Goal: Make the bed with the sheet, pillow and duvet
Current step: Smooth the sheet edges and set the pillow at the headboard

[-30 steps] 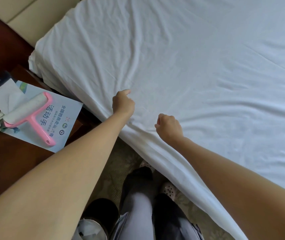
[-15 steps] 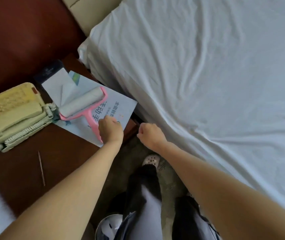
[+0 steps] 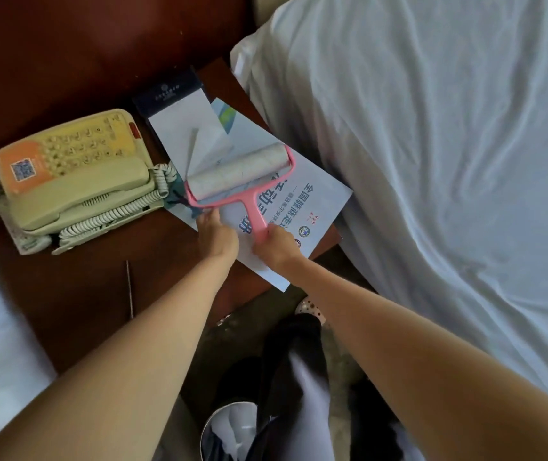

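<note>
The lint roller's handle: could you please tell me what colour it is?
The handle is pink, clearest in the head view.

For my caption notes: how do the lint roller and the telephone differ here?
The lint roller is pink and white; the telephone is cream with an orange panel. The lint roller lies on a booklet, its handle gripped by the right hand; no hand touches the telephone. Both are on the nightstand.

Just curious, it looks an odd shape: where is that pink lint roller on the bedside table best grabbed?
Take the pink lint roller by its straight handle, from the near side: the handle's free end points toward the person, and the right hand grips it there. The wide drum probably suits fingers less.
</note>
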